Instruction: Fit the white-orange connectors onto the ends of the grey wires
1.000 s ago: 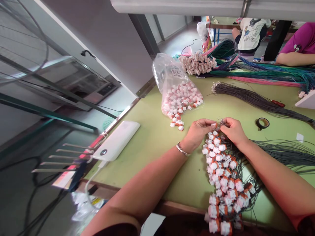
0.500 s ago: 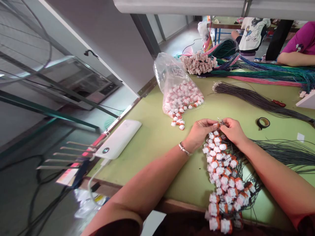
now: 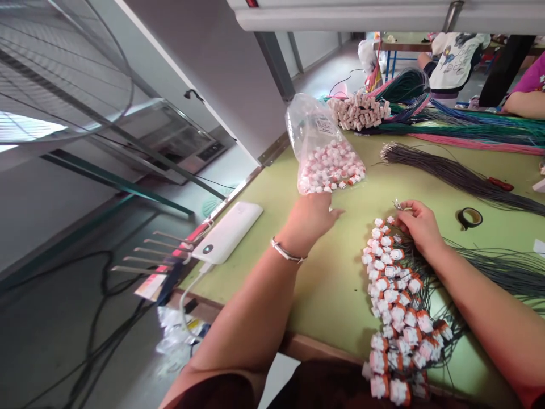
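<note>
My left hand [image 3: 311,220] reaches over the loose connectors at the mouth of a clear plastic bag [image 3: 313,128]. Its thumb stretches out to the side, while the other fingers point down and are largely hidden, as is whatever lies under them. Pinched in my right hand [image 3: 419,224] are a few thin wires with metal terminal ends [image 3: 397,203] that stick up past the fingertips. Just below that hand, a long pile of white-and-orange connectors [image 3: 389,295] on dark wires runs down to the table's near edge. More such connectors [image 3: 334,165] fill the bag.
A white power bank [image 3: 230,233] with a cable lies by the table's left edge. Black tape [image 3: 469,218], a bundle of dark wires [image 3: 443,170] and loose dark wires [image 3: 502,270] are at right. Behind the bag are beige connectors [image 3: 360,111]. Other people sit farther back.
My left hand has left the connector beside my right hand and moved left to the bag's mouth. My right hand still pinches the wire ends. The view has shifted slightly.
</note>
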Action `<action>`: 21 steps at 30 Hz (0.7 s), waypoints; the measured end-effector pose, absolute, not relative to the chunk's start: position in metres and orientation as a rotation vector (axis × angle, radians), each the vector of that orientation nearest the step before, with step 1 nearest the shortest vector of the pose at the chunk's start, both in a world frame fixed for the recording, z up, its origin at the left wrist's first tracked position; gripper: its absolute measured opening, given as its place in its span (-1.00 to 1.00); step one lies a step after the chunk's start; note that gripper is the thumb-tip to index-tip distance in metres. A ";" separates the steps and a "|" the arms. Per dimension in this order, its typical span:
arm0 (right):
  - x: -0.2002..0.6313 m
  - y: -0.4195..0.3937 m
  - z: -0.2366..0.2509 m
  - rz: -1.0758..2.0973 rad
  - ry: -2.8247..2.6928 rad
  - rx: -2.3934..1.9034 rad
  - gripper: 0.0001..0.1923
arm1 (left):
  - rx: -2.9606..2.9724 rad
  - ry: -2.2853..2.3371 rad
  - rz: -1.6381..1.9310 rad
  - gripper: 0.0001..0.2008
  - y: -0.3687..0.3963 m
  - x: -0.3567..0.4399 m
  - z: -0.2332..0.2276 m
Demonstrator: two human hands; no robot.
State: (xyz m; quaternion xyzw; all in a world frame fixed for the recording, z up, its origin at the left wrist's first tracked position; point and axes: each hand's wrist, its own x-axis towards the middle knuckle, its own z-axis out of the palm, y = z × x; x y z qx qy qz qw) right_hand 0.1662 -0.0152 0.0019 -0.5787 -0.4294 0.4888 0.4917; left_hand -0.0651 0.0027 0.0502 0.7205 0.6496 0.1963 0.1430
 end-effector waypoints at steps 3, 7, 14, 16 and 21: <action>0.165 -0.017 0.000 1.108 -1.132 -1.447 -0.86 | 2.140 1.936 0.177 -0.96 0.009 -0.069 0.041; 0.165 -0.016 0.001 1.069 -1.186 -1.432 -0.90 | 2.225 1.868 0.043 -0.87 0.008 -0.059 0.039; 0.165 -0.015 0.002 1.139 -1.195 -1.403 -0.88 | 1.646 1.284 0.794 -0.81 0.005 -0.032 0.029; 0.165 -0.016 0.002 1.141 -1.209 -1.399 -0.87 | 1.324 1.106 0.952 -0.78 0.007 -0.023 0.019; 0.165 -0.015 0.000 1.140 -1.239 -1.397 -0.89 | 1.066 0.964 0.955 -0.79 0.011 -0.006 0.002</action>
